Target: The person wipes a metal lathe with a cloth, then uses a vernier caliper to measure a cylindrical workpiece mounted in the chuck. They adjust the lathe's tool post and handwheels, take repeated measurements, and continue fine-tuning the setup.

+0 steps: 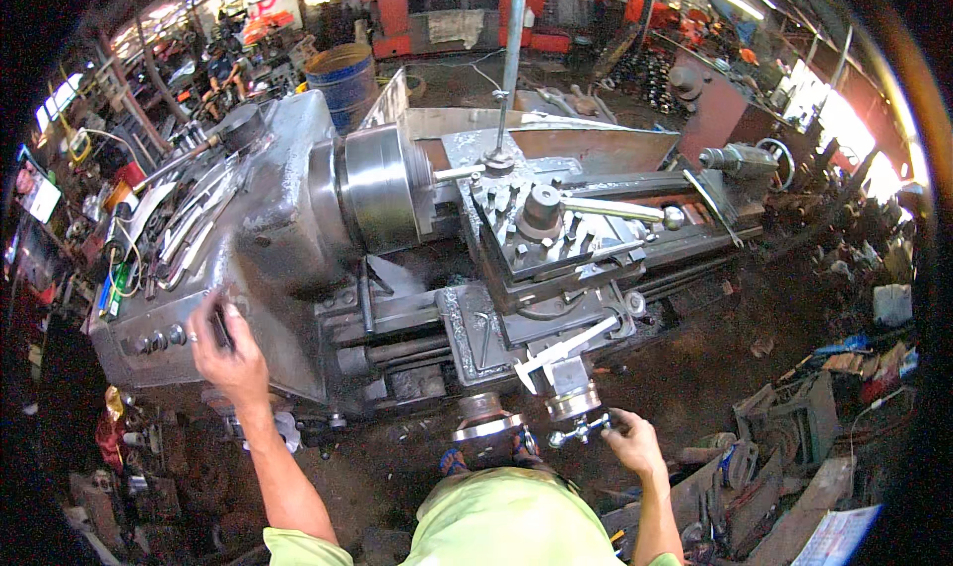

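My left hand is raised in front of the lathe's grey headstock, to the right of several round knobs on its front panel. Its fingers are curled loosely apart and slightly blurred; nothing shows in them. My right hand closes on the end of a small crank handle at the front of the carriage. Just above that crank lies a caliper. The shiny chuck looks smeared, as if turning. A rod sticks out of it toward the tool post.
A larger handwheel is left of the crank. Hand tools lie on top of the headstock. The tailstock is at the far right of the bed. A blue drum stands behind. Metal scrap is piled at the lower right.
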